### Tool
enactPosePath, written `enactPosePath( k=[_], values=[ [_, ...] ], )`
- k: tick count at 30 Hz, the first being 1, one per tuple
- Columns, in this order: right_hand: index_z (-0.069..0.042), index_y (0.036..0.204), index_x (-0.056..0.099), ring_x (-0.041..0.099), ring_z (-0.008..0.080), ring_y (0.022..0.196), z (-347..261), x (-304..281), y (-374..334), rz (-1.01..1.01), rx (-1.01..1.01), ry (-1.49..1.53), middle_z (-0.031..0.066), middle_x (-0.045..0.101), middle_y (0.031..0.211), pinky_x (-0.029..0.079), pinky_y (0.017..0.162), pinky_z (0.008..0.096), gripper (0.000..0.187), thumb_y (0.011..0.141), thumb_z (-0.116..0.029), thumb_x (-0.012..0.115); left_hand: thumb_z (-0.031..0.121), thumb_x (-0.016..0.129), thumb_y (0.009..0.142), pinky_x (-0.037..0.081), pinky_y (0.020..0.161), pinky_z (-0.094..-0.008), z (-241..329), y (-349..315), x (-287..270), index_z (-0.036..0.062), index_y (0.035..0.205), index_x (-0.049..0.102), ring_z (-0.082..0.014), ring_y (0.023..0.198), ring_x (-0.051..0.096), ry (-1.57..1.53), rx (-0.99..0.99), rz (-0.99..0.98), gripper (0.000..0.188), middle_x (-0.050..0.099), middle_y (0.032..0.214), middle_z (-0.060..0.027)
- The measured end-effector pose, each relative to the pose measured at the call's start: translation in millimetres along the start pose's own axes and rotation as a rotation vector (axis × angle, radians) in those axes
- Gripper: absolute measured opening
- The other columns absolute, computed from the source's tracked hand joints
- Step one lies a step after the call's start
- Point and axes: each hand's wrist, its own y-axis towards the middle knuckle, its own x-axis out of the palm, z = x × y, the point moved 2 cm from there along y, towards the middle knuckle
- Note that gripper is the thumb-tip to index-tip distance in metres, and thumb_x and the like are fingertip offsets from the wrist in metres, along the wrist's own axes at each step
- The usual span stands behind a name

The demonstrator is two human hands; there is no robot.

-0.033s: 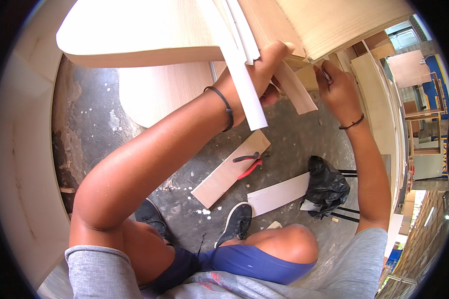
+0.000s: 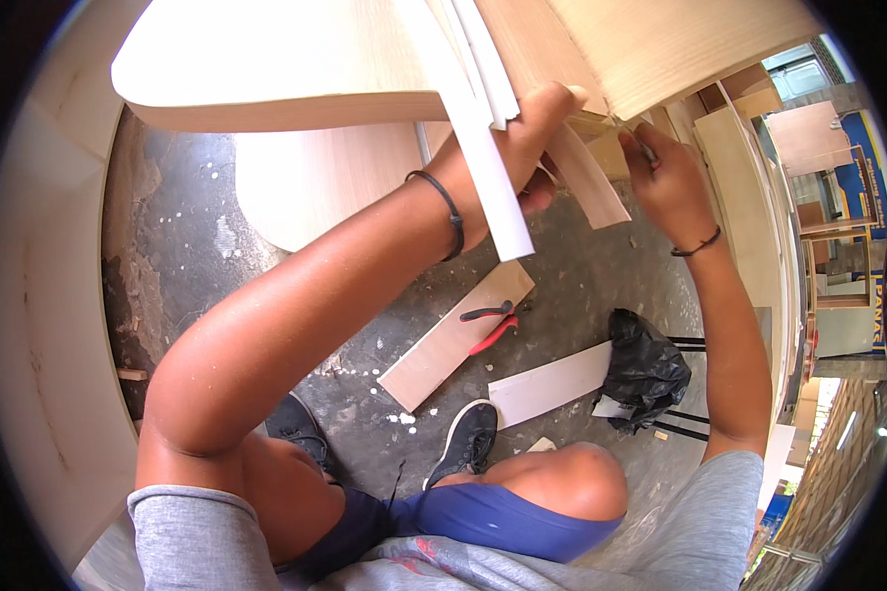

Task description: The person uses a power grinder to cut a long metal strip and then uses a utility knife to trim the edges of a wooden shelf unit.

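Observation:
My left hand (image 2: 508, 148) is closed at the edge of a light wood-grain panel (image 2: 562, 44), thumb on top and fingers curled underneath. A long white edging strip (image 2: 493, 182) runs across its back, and a wood-grain edging strip (image 2: 591, 182) hangs out past its fingers. Just right of it, my right hand (image 2: 670, 182) is closed in a pinch below the corner of a wide wooden board (image 2: 680, 44). A small pale, shiny bit of a thin tool shows between thumb and forefinger; the rest is hidden by the fingers.
Red-and-black pliers (image 2: 493, 325) lie on a loose board (image 2: 429, 360) on the stained floor. Nearby are a white board (image 2: 552, 384) and a black plastic bag (image 2: 646, 369). A rounded panel (image 2: 315, 182) stands below the pale tabletop (image 2: 286, 59). Boards (image 2: 749, 187) lean at the right.
The white and wood-grain strips have shifted very slightly right and down. Both hands stay almost where they were.

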Motion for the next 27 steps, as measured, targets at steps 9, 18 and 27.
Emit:
enactPosePath(
  k=[9, 18, 27],
  values=[
    [0.0, 0.076, 0.058, 0.043, 0.0107, 0.05, -18.3, -23.3, -6.2, -0.6, 0.481, 0.393, 0.002, 0.04, 0.053, 0.035, 0.049, 0.0329, 0.033, 0.089, -0.031, 0.06, 0.047, 0.053, 0.085, 0.032, 0.039, -0.0285, -2.5, 3.0, -4.5, 0.0024, 0.071, 0.055, -0.012, 0.042, 0.04, -0.054, 0.01, 0.003, 0.046, 0.046, 0.053, -0.0042],
    [0.004, 0.074, 0.051, 0.045, 0.0364, 0.053, -13.0, -28.3, -3.7, -0.245, 0.052, 0.047, 0.0224, 0.048, 0.059, 0.036, 0.052, 0.042, 0.032, 0.091, -0.023, 0.058, 0.049, 0.05, 0.086, 0.032, 0.052, -0.0252, -1.2, 1.8, -5.3, -0.0018, 0.089, 0.054, -0.0111, 0.054, 0.036, -0.028, -0.072, -0.038, 0.051, 0.051, 0.076, -0.0104],
    [0.003, 0.077, 0.055, 0.052, 0.0347, 0.058, 16.2, -5.4, 11.4, -0.254, -0.053, 0.088, 0.0203, 0.055, 0.064, 0.039, 0.057, 0.0424, 0.036, 0.09, -0.03, 0.057, 0.05, 0.046, 0.089, 0.031, 0.051, -0.0252, 0.3, -2.1, 1.5, -0.0021, 0.089, 0.053, -0.0103, 0.054, 0.037, -0.079, -0.047, -0.087, 0.052, 0.045, 0.072, -0.0073]
  ],
)
